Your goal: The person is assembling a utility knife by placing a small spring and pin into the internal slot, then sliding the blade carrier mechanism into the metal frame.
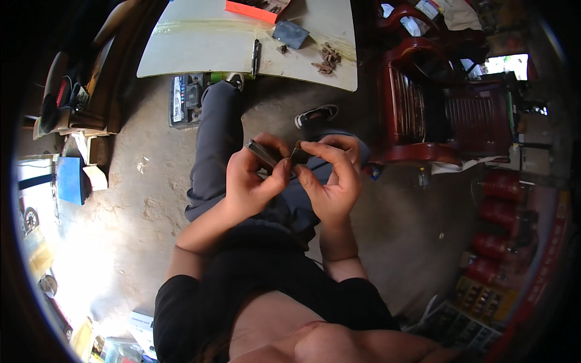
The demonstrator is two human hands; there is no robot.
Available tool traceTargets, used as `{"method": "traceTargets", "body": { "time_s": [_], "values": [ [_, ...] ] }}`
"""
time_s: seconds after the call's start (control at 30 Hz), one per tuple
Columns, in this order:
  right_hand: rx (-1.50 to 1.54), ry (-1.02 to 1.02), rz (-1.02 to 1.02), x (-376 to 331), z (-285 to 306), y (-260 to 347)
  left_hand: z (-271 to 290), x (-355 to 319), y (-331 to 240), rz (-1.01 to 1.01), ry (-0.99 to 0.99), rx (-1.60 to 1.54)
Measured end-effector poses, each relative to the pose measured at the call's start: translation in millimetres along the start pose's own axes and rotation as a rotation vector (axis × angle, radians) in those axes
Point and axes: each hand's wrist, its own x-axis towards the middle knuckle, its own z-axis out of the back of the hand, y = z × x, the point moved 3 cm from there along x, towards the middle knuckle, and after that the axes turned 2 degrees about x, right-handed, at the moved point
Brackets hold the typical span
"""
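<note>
Over my lap, my left hand (254, 178) is closed around a narrow grey metal-looking bar (262, 154); its exact kind is not clear. My right hand (333, 175) pinches a small, dark, flat piece (299, 155) between thumb and fingers. Both hands meet at this piece, the left thumb tip beside or against it. On the pale table (200, 48) in front lie a blue-grey rectangular block (290, 34), a heap of small brown pieces (328, 58) and a black pen (256, 56).
An orange-red open box (253, 10) with dark contents is at the table's far edge. Beneath the table's left side stands a clear-sided case (185, 100). A dark red wooden chair (417, 103) is on the right, with several red cylinders (499, 212) beyond it.
</note>
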Motion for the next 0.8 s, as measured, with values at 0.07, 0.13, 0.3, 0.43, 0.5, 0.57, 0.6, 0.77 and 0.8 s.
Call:
{"method": "traceTargets", "body": {
  "time_s": [0.07,0.13,0.3,0.43,0.5,0.57,0.6,0.77,0.8],
  "values": [
    [0.091,0.04,-0.031,-3.6,0.3,-8.0,0.4,-0.1,-0.7,-0.016,0.042,0.059],
    [0.47,0.076,-0.214,-7.0,-2.4,-16.9,0.8,1.2,-0.9,-0.047,0.098,0.117],
    [1.222,0.117,-0.584,-17.0,-15.2,-32.6,-1.2,0.2,-0.1,0.109,0.175,-0.145],
    [1.351,0.178,-0.53,-20.0,-13.8,-38.6,-5.2,0.1,-5.5,0.105,0.045,-0.144],
    [1.243,0.131,-0.512,-21.3,-11.0,-39.0,-7.2,1.8,-5.1,0.125,0.098,-0.114],
    [1.139,0.091,-0.464,-20.5,-8.6,-38.6,-9.4,2.0,-2.4,0.12,0.134,-0.07],
    [0.989,0.07,-0.469,-18.7,-6.5,-38.9,-9.4,1.8,0.1,0.135,0.112,-0.073],
    [0.733,0.048,-0.594,-13.0,12.7,-48.5,-6.5,4.3,12.8,0.205,0.006,-0.08],
    [0.776,0.065,-0.661,-14.1,15.3,-49.4,-4.6,6.2,17.1,0.212,0.008,-0.063]
  ]
}}
